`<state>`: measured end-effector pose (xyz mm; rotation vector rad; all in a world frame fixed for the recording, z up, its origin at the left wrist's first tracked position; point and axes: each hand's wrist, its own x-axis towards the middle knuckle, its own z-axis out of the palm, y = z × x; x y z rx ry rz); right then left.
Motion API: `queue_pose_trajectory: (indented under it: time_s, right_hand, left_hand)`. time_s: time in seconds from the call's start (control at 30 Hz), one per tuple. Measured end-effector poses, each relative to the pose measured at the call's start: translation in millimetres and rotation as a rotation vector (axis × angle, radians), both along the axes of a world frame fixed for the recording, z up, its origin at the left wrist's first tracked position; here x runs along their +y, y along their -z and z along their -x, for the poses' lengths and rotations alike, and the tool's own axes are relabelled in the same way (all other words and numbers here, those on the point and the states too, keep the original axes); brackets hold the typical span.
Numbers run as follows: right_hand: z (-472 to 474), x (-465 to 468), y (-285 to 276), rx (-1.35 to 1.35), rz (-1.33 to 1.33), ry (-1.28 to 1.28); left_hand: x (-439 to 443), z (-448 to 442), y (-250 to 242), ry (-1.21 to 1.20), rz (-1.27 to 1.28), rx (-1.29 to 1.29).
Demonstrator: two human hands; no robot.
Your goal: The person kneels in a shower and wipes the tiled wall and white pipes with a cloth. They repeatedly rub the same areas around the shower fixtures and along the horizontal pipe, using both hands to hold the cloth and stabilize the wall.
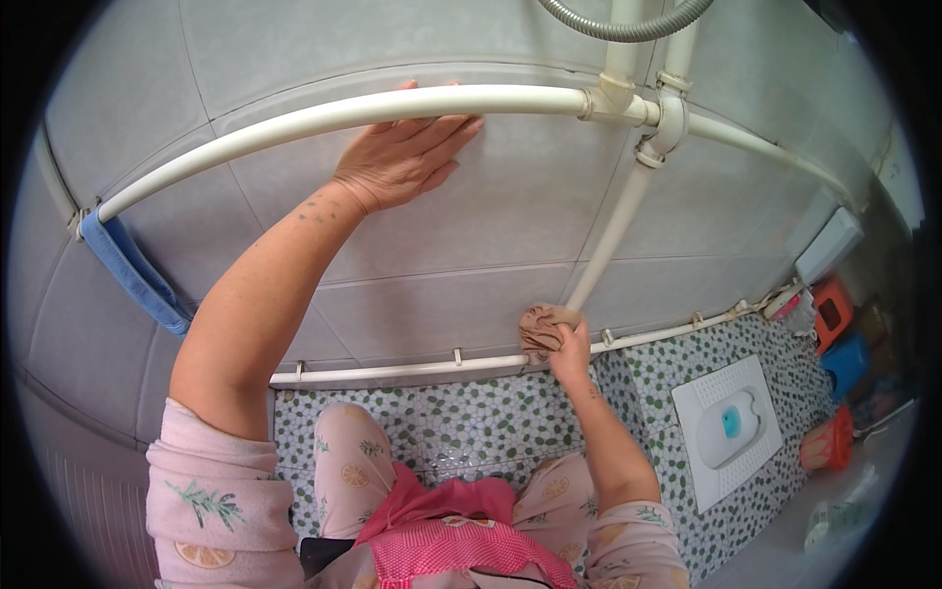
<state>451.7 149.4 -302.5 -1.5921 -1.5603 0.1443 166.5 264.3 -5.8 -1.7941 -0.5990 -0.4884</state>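
Note:
My left hand (pixel 405 156) lies against the grey tiled wall (pixel 441 228), fingers stretched out behind the upper white pipe (pixel 331 114). It holds nothing that I can see, and some of its fingertips show above the pipe. Lower down, my right hand (pixel 571 350) grips a bunched brown cloth (pixel 541 329). The cloth presses around the bottom of the slanting white pipe (pixel 607 239), close to where it meets the low white pipe (pixel 412 368) along the wall's foot. That joint is mostly hidden by cloth and hand.
A blue cloth (pixel 132 272) hangs over the upper pipe's left end. A metal shower hose (pixel 625 29) loops overhead. To the right, a white squat toilet (pixel 728 434) is set in the pebble-patterned floor (pixel 471 420). An orange-red bucket (pixel 828 440) and a blue container (pixel 846 364) stand beyond.

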Motion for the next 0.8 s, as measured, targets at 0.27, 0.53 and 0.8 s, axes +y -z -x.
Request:
queue_pose_trajectory:
  time_s: [0.27,0.53,0.8]
  right_hand:
    - [-13,21,-122,0.133,-0.499,-0.036]
    - [-90,49,-220,0.392,-1.065,0.378]
    - [-88,89,-126,0.173,-0.664,0.121]
  left_hand:
    - [0,-2,0,0.017,0.009,-0.009]
    - [-3,-7,0,-0.039,0.009,0.002]
    - [-4,-6,-2,-0.063,0.099,-0.002]
